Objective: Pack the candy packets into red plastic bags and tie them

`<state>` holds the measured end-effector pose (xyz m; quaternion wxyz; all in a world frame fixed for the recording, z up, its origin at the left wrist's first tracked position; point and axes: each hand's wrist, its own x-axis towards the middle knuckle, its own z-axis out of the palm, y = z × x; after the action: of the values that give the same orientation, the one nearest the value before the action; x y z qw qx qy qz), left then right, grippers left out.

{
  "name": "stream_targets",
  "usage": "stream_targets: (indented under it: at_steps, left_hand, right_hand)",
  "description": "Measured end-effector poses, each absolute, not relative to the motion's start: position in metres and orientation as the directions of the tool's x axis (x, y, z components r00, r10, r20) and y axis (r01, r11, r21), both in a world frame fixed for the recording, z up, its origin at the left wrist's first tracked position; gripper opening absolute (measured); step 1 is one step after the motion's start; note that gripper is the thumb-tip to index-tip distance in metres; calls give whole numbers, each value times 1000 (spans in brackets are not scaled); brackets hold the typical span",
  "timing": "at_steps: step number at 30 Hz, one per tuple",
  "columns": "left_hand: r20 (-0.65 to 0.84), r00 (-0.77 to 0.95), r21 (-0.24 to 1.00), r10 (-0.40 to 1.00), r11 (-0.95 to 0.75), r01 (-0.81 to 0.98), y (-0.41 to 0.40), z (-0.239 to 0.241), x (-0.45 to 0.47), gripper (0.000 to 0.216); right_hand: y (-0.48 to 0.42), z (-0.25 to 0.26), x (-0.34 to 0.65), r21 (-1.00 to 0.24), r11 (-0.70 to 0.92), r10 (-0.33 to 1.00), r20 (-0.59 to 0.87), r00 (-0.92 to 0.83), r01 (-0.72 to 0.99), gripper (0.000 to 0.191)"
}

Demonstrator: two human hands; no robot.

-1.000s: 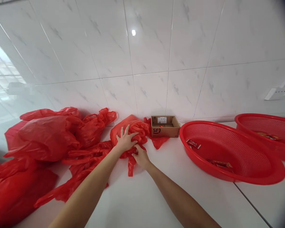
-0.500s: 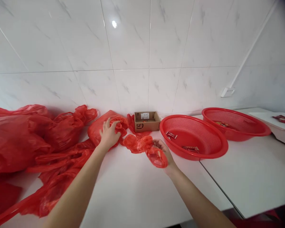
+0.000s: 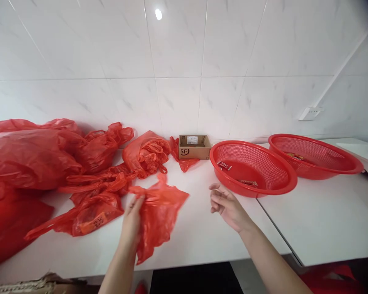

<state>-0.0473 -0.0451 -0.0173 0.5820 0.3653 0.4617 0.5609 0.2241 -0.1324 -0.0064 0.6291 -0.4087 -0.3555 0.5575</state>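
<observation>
My left hand [image 3: 131, 222] grips a thin red plastic bag [image 3: 159, 214], which hangs crumpled above the white counter [image 3: 190, 241] near its front edge. My right hand [image 3: 228, 204] hovers to the bag's right with fingers spread and nothing in it, just in front of a red mesh basket [image 3: 274, 185]. Behind the held bag lies a bundle of more red bags [image 3: 147, 153] against the wall.
Full red bags [image 3: 30, 159] pile up at the left. A small cardboard box [image 3: 194, 147] stands at the tiled wall. A second red basket [image 3: 317, 157] sits further right; both hold a few small packets. The counter's front edge drops off below my arms.
One bag came away from the bundle in my right hand, then passed to my left hand, which drew back toward me. My right hand let go and opened.
</observation>
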Motion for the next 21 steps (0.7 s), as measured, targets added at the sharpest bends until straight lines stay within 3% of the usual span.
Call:
stream_targets:
  at_steps: [2, 4, 7, 10, 14, 18, 21]
  left_hand:
    - [-145, -201, 940, 969, 72, -333, -50, -8, -57, 31]
    - [-51, -207, 970, 977, -1, -244, -57, -1, -54, 30]
    - [40, -63, 988, 997, -49, -147, -69, 4, -27, 32]
    - [25, 117, 991, 993, -9, -136, -83, 8, 7, 33]
    - [-37, 226, 987, 974, 71, -147, -90, 10, 24, 32]
    - [-65, -21, 969, 998, 58, -240, -76, 4, 2, 26]
    - [-157, -125, 896, 980, 87, -435, -69, 4, -21, 20]
  right_hand:
    - [-143, -2, 229, -932, 95, 973, 13, 230, -350, 22]
    - [-155, 11, 222, -965, 148, 960, 87, 268, -217, 18]
    - [-169, 37, 195, -947, 307, 933, 320, 165, 99, 11]
    - [-167, 50, 172, -767, 472, 863, 502, -52, 434, 16]
    - [-152, 36, 177, -604, 351, 922, 358, -150, 716, 22]
    - [-158, 14, 199, -430, 260, 965, 89, -246, 865, 23]
    - [-165, 9, 216, -373, 71, 995, -40, -93, 925, 20]
